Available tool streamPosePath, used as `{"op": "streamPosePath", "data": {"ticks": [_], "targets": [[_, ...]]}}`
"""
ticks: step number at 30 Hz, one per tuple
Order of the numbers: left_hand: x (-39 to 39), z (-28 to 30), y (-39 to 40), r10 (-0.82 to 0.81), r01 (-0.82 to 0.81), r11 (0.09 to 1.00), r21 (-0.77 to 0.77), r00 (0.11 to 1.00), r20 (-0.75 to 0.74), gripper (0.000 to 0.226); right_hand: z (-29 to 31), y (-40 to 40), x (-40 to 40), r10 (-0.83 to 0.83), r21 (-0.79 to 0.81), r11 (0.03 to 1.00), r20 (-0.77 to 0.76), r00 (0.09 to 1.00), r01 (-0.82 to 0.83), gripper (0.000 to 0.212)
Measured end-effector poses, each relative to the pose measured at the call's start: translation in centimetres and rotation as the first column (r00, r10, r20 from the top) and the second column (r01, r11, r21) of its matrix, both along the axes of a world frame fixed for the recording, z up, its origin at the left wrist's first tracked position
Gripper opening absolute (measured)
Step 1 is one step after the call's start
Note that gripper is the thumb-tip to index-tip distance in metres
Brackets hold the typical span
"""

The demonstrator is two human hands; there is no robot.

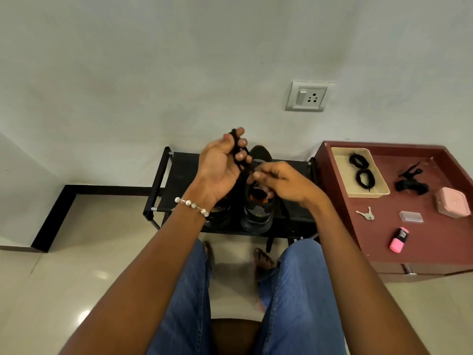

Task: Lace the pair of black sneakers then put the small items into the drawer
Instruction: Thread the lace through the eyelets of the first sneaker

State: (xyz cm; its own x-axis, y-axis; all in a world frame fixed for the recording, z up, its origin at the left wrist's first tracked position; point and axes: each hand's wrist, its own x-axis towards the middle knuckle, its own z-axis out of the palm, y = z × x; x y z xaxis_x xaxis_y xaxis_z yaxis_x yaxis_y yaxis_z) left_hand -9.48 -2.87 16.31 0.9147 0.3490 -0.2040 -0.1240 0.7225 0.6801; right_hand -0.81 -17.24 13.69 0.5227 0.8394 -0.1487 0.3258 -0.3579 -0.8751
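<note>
Two black sneakers stand side by side on a low black rack [179, 167]; the right sneaker [257, 213] shows most, the left sneaker [221, 213] is partly behind my left wrist. My left hand [222, 160] is raised above them, fingers curled round a black shoelace [239, 155] wound between them. My right hand [279, 179] pinches the lace's other part just above the right sneaker. On the maroon drawer unit [384, 247] lie keys [366, 214], a clear small case [411, 216], a pink eraser-like item [398, 239], a pink box [452, 202] and a black hair clip [410, 181].
A beige tray [340, 172] on the unit holds two coiled black laces [361, 170]. A wall socket [307, 97] is above the rack. My jeans-clad knees and bare feet are in front of the rack on a tiled floor.
</note>
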Motion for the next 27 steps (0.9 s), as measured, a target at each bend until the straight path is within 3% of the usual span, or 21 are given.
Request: {"op": "streamPosePath", "data": {"ticks": [2,3,5,6,7,10,12,14,16,17,18,19,20,21,24,27], "targets": [[0.5,-0.5,0.2,0.100,-0.040,0.935,0.354,0.983,-0.155,0.023,0.6,-0.1,-0.7,0.157,-0.063,0.986,0.000,0.988,-0.157,0.020],[0.4,-0.8,0.2,0.103,0.058,0.820,0.570,0.964,-0.245,0.023,1.4,-0.1,-0.7,0.174,-0.044,0.984,0.008,0.985,-0.173,0.019],[0.1,-1.4,-0.1,-0.015,0.269,0.607,0.748,0.945,-0.328,0.026,3.1,0.0,0.0,0.081,0.081,0.993,0.045,0.996,-0.085,0.019],[-0.2,-1.7,-0.2,-0.098,0.319,0.596,0.737,0.940,-0.328,0.028,3.8,-0.1,0.5,-0.011,0.158,0.987,0.072,0.997,0.000,0.018],[-0.6,-1.8,-0.5,-0.170,0.342,0.644,0.684,0.936,-0.307,0.033,4.0,0.0,1.2,-0.114,0.225,0.970,0.093,0.989,0.091,0.018],[-1.2,-1.0,-1.0,-0.313,0.330,0.891,0.312,0.944,-0.104,0.042,2.5,0.4,2.1,-0.304,0.313,0.904,-0.005,0.953,0.290,0.020],[-1.0,-0.5,-0.6,-0.253,0.251,0.967,0.045,0.967,0.042,0.041,0.5,0.4,1.4,-0.278,0.250,0.924,-0.075,0.958,0.288,0.027],[-0.4,-0.1,0.0,-0.093,0.103,0.989,-0.104,0.991,0.095,0.037,-0.5,0.1,0.0,-0.131,0.136,0.980,-0.091,0.987,0.143,0.028],[0.1,-0.3,0.3,0.016,-0.016,1.000,-0.010,1.000,0.009,0.032,-0.5,-0.1,-0.9,0.054,0.036,0.998,-0.076,0.996,-0.051,0.023],[0.1,-0.6,0.2,0.033,-0.017,0.984,0.180,0.996,-0.085,0.029,0.0,-0.2,-1.0,0.109,0.009,0.994,-0.059,0.992,-0.108,0.022],[-0.1,-0.7,0.1,0.024,0.066,0.894,0.444,0.981,-0.194,0.027,0.7,-0.2,-0.8,0.117,0.007,0.993,-0.034,0.992,-0.117,0.020],[-0.5,-0.9,-0.1,-0.012,0.199,0.740,0.642,0.959,-0.284,0.026,1.5,-0.2,-0.5,0.086,0.036,0.996,0.000,0.996,-0.086,0.018],[-0.8,-1.1,-0.3,-0.074,0.305,0.612,0.729,0.941,-0.331,0.027,2.3,-0.2,0.0,0.026,0.090,0.995,0.033,0.999,-0.029,0.015],[-1.1,-1.3,-0.6,-0.155,0.361,0.590,0.722,0.928,-0.338,0.031,2.9,-0.2,0.5,-0.050,0.155,0.987,0.053,0.997,0.041,0.013],[-1.5,-1.3,-0.9,-0.299,0.347,0.834,0.430,0.938,-0.177,0.044,2.6,0.0,1.9,-0.251,0.303,0.920,-0.026,0.968,0.247,0.011],[-1.1,-0.7,-0.5,-0.204,0.201,0.975,0.097,0.979,0.020,0.043,0.2,0.1,1.5,-0.256,0.218,0.941,-0.048,0.966,0.260,0.022]]}}
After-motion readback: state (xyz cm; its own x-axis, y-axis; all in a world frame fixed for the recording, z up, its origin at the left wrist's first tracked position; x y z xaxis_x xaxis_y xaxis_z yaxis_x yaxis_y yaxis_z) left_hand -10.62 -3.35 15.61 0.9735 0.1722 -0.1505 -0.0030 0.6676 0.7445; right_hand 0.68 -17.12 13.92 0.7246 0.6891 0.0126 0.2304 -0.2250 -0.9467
